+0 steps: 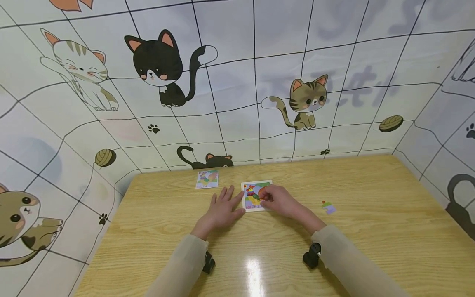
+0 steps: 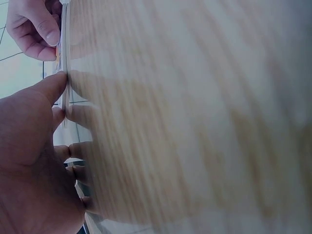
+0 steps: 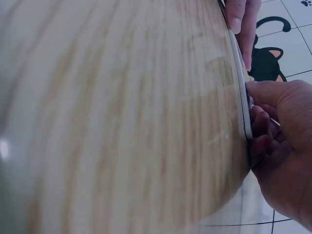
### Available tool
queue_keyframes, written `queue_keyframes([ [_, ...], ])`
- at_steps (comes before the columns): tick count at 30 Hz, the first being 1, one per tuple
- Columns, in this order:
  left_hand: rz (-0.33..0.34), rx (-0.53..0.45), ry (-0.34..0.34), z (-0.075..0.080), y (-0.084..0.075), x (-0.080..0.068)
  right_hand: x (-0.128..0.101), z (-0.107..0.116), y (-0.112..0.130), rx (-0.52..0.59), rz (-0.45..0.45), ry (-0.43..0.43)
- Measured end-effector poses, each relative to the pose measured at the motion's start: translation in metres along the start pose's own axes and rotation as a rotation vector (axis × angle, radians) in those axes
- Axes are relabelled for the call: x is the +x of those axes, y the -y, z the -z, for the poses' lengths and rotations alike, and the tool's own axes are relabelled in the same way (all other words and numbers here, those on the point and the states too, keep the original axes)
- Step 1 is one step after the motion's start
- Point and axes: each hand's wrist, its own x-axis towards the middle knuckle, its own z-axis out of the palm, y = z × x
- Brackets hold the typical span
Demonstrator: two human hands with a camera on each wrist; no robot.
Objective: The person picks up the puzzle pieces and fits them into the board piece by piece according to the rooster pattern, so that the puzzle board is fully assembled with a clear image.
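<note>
A small jigsaw puzzle board [image 1: 253, 208] with a white border and a colourful rooster picture lies flat on the wooden table. My left hand [image 1: 222, 210] rests at its left side with fingers spread, thumb and index fingertip at the border. Over the board's right half, my right hand [image 1: 280, 201] curls its fingers and pinches an orange-red puzzle piece [image 1: 262, 192] down at the picture. Most of that piece is hidden by the fingers. In the right wrist view, the right thumb [image 3: 265, 90] is at the board's edge [image 3: 242, 92].
A paler rooster picture card [image 1: 207, 179] lies at the back left of the table. One loose puzzle piece [image 1: 328, 207], green and lilac with a red spot, lies to the right of my right hand. Behind the table [image 1: 371, 247] stands a wall covering [image 1: 237, 95] with printed cats.
</note>
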Motion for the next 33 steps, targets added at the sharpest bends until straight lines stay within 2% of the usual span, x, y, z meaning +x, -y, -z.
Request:
queue_keyframes([
  [12, 0.006, 0.007, 0.006, 0.0017, -0.002, -0.0005, -0.0014, 0.0001, 0.0009, 0.013, 0.015, -0.018],
  [25, 0.019, 0.006, 0.009, 0.0041, -0.0051, -0.0031, -0.0024, 0.0005, -0.0038, -0.095, 0.079, -0.03],
  [33, 0.012, 0.006, 0.01, 0.0035, -0.0043, -0.0024, -0.0041, 0.0022, 0.0005, -0.177, 0.063, 0.01],
])
